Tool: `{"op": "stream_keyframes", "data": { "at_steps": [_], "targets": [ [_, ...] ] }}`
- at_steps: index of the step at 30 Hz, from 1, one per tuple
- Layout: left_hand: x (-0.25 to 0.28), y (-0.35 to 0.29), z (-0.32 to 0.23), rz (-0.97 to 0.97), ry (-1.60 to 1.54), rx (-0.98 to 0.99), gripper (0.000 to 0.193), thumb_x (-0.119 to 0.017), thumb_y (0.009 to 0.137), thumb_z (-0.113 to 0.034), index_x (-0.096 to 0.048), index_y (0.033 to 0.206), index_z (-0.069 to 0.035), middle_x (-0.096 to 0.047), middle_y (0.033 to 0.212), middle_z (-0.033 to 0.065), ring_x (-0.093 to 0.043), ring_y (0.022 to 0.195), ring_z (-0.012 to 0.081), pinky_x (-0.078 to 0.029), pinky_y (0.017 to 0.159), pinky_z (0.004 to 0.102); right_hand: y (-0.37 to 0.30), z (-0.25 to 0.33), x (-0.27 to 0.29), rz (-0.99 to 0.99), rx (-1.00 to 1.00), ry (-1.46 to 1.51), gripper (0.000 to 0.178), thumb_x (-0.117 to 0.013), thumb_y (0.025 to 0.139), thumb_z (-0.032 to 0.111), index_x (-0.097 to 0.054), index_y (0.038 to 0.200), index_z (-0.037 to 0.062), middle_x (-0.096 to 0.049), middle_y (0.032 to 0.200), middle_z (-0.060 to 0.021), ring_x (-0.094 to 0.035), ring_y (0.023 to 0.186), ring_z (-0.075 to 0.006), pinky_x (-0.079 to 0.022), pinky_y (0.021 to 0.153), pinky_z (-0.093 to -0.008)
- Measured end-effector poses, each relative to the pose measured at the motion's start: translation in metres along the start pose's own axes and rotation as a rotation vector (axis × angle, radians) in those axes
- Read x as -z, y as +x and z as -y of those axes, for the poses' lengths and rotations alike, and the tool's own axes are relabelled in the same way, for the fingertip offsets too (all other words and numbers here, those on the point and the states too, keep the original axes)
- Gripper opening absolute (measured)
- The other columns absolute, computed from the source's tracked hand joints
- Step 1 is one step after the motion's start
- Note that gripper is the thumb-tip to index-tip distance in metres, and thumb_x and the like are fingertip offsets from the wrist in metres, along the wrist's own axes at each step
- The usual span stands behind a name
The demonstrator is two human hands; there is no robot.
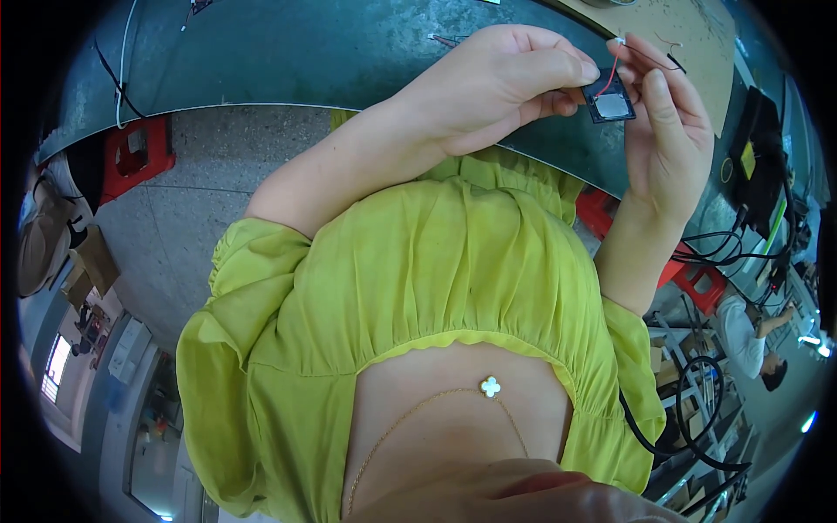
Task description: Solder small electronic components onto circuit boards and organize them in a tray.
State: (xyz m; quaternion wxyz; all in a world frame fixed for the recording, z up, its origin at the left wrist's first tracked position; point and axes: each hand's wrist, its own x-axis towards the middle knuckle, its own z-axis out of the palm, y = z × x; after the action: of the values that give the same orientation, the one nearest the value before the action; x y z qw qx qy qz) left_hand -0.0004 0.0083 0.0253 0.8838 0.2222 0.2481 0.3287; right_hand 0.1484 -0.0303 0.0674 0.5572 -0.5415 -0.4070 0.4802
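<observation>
My left hand (532, 78) reaches across to the right, thumb and fingers closed on the upper left edge of a small black square part. This part (613, 106) has a silver-grey panel on its face and looks like a small speaker. A thin red wire (612, 74) rises from it to a small white plug (621, 41) at the index fingertip of my right hand (671, 118). A dark wire (649, 54) runs over the right fingers. My right fingers curve beside the part, the thumb standing apart from them; whether they touch its edge is hard to tell.
Under my hands is a dark green worktable (288, 61), with a brown board (697, 39) at the far right. Small wired pieces (445, 39) lie behind my left wrist. Black cables (741, 248) hang at right. Red stools (139, 161) stand below the table. A person (750, 340) sits farther right.
</observation>
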Motion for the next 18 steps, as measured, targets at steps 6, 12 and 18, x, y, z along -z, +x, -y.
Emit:
{"op": "stream_keyframes", "data": {
  "at_steps": [6, 12, 18],
  "targets": [
    [0.003, 0.001, 0.006, 0.055, -0.081, 0.037, 0.014, -0.058, 0.081, -0.011, -0.063, 0.077, 0.001, -0.058, 0.072, 0.0061, -0.051, 0.066, 0.0091, -0.043, 0.063, 0.0165, 0.003, -0.006, -0.002, 0.004, 0.042, -0.051, 0.024, -0.044, 0.093, 0.011, -0.058, 0.103, -0.0058, -0.059, 0.104, -0.0203, -0.057, 0.091, -0.0226, -0.045, 0.084, -0.0290],
    [0.008, 0.000, 0.003, 0.218, -0.033, 0.155, 0.012, -0.055, 0.087, -0.015, -0.063, 0.087, -0.006, -0.059, 0.091, 0.0068, -0.052, 0.072, 0.0132, -0.044, 0.068, 0.0209, 0.010, -0.003, -0.001, 0.086, 0.078, 0.261, 0.018, -0.046, 0.091, 0.007, -0.058, 0.094, -0.0048, -0.060, 0.098, -0.0174, -0.059, 0.080, -0.0211, -0.047, 0.080, -0.0293],
    [0.001, -0.010, -0.010, 0.238, 0.439, 0.103, 0.008, -0.055, 0.085, -0.011, -0.063, 0.084, -0.008, -0.059, 0.086, 0.0043, -0.051, 0.071, 0.0123, -0.042, 0.065, 0.0210, 0.026, 0.032, 0.021, 0.131, 0.000, -0.213, 0.015, -0.057, 0.087, 0.013, -0.064, 0.088, -0.0005, -0.059, 0.068, -0.0029, -0.047, 0.055, -0.0081, -0.038, 0.054, -0.0182]
  ]
}}
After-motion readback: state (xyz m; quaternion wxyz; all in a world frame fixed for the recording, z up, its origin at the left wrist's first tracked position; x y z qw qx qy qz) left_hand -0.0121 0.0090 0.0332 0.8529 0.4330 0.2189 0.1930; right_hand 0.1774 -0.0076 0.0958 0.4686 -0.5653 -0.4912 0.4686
